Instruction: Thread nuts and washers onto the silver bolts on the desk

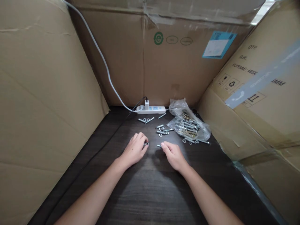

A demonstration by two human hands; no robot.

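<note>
My left hand [136, 149] is curled over the dark tabletop, thumb and fingers closed around a small metal ring [147, 143]; whether it is a washer or a nut is too small to tell. Across a short gap, my right hand [172, 153] grips a silver bolt [158, 146], its end poking out leftward past the thumb. Most of that bolt is hidden in the fist. Beyond the hands lie loose bolts [161, 132] with several washers [160, 135]. Farther back, more bolts [150, 120] rest beside a few rings.
A clear plastic bag [203, 131] full of bolts spills open at the right. Behind stands a white power strip [159, 109] with a charger [147, 104]. A black cable [100, 153] crosses the table [140, 200] on the left. Cardboard walls [126, 62] enclose three sides.
</note>
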